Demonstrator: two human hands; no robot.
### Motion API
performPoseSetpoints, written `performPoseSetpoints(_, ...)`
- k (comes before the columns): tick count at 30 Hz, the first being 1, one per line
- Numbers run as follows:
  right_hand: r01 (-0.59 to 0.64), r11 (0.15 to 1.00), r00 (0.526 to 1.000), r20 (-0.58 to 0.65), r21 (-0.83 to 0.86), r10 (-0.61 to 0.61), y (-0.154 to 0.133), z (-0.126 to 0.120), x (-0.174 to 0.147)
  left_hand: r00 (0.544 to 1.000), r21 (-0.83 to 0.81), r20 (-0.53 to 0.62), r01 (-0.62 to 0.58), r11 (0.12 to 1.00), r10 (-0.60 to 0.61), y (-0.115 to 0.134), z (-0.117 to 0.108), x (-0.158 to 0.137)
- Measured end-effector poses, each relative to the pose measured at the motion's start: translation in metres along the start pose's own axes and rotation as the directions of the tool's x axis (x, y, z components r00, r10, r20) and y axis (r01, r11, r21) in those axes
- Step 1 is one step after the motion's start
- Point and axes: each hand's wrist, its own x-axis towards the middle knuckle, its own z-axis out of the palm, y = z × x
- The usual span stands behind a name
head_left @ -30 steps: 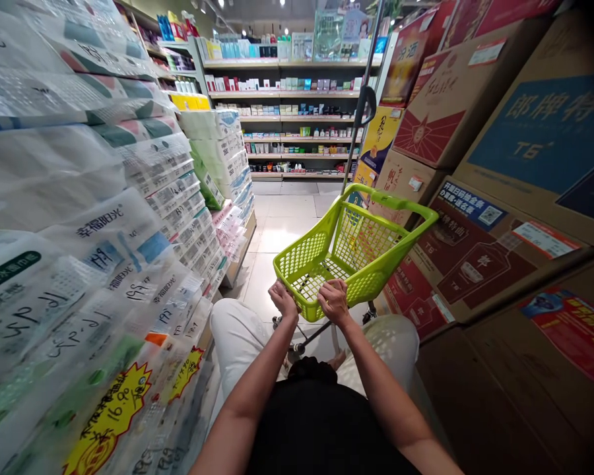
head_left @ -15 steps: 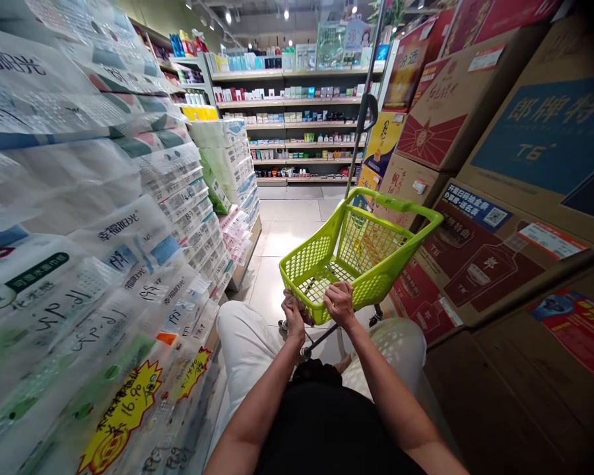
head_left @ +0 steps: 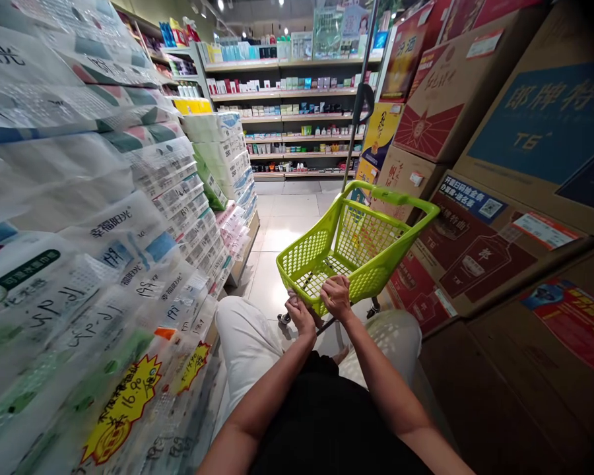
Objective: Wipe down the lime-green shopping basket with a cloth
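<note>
A lime-green shopping cart point(head_left: 371, 277) with a lattice basket stands in front of my knees, its near end toward me. My right hand point(head_left: 335, 294) is closed over the near rim of the basket. Just left of it, my left hand point(head_left: 301, 314) is closed around what looks like a crumpled brownish cloth point(head_left: 292, 294), pressed against the outside of the near corner. Most of the cloth is hidden by my fingers. No goods show inside the basket.
Stacked tissue packs point(head_left: 163, 178) with price signs rise on my left. Cardboard boxes point(head_left: 495, 244) are piled on my right, close to the cart. A dark pole point(head_left: 355, 135) stands behind the cart. Shelves of small goods point(head_left: 284, 94) cross the aisle's far end.
My left hand has shifted slightly right and up along the near corner, closer to my right hand. The right hand keeps its grip on the rim. The view has tilted a little.
</note>
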Motion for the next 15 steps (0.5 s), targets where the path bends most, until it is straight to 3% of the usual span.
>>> performPoseSetpoints(4, 0.0, 1.0, 1.0, 0.0, 0.005, 0.0, 0.0, -0.001, 0.0, 0.981, -0.092, -0.02, 0.189, 0.978, -0.192, -0.003, 0.003, -0.011)
performPoseSetpoints(6, 0.005, 1.0, 1.0, 0.009, 0.005, -0.005, 0.0, -0.001, 0.0, 0.987, -0.117, -0.008, 0.161, 0.98, -0.163, 0.005, 0.005, -0.01)
performPoseSetpoints(11, -0.013, 1.0, 1.0, 0.014, 0.006, 0.013, -0.002, -0.003, 0.001, 0.999, -0.165, -0.009, -0.041, 0.986, 0.04, 0.023, 0.005, 0.004)
performPoseSetpoints(13, -0.025, 1.0, 1.0, 0.011, 0.016, 0.025, -0.004, -0.003, 0.001, 1.0, -0.152, 0.008, 0.007, 0.988, -0.006, 0.017, 0.001, 0.008)
performPoseSetpoints(15, -0.027, 0.999, 1.0, 0.011, 0.035, 0.027, -0.004, -0.002, 0.002, 0.991, -0.134, 0.027, 0.137, 0.981, -0.134, 0.009, -0.002, 0.012)
